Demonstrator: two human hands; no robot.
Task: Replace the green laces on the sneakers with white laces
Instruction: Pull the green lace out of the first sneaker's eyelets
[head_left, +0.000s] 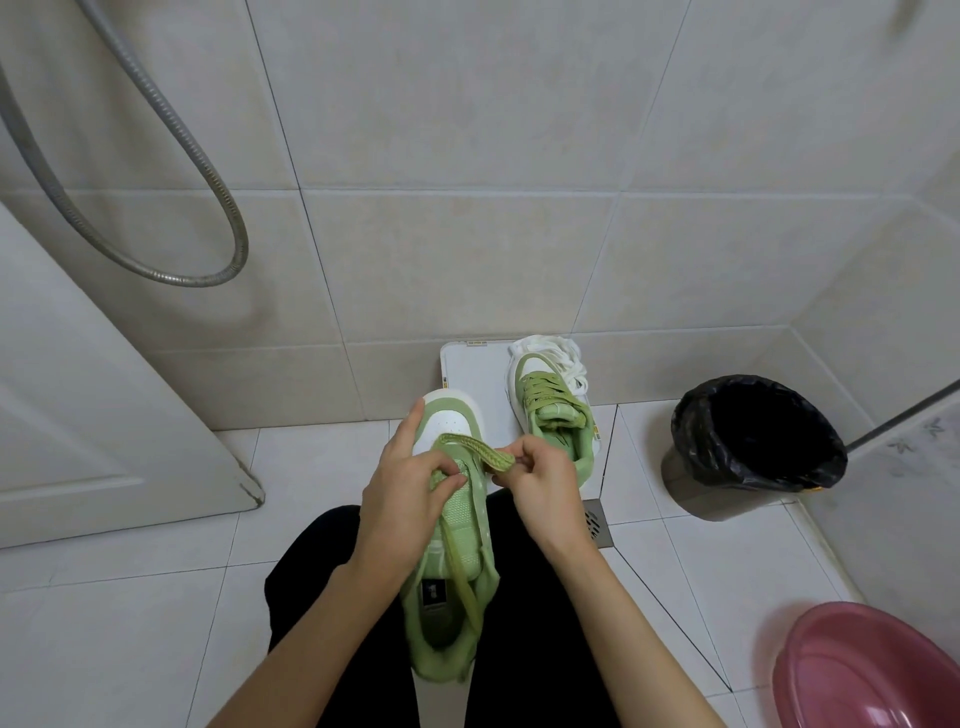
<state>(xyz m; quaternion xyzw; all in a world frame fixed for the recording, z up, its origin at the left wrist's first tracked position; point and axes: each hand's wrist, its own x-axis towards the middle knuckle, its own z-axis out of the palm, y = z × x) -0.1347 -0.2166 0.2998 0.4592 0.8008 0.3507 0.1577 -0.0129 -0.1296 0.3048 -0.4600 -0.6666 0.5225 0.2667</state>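
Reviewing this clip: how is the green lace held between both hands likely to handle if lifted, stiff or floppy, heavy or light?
Probably floppy: the green lace bends into a loop between the left hand and right hand, and its loose end drapes limply over the sneaker. Likely light, since a fingertip pinch holds it.

A sneaker (460, 512) lies on the lap (535, 597), second sneaker (556, 410) beyond on board (472, 374)
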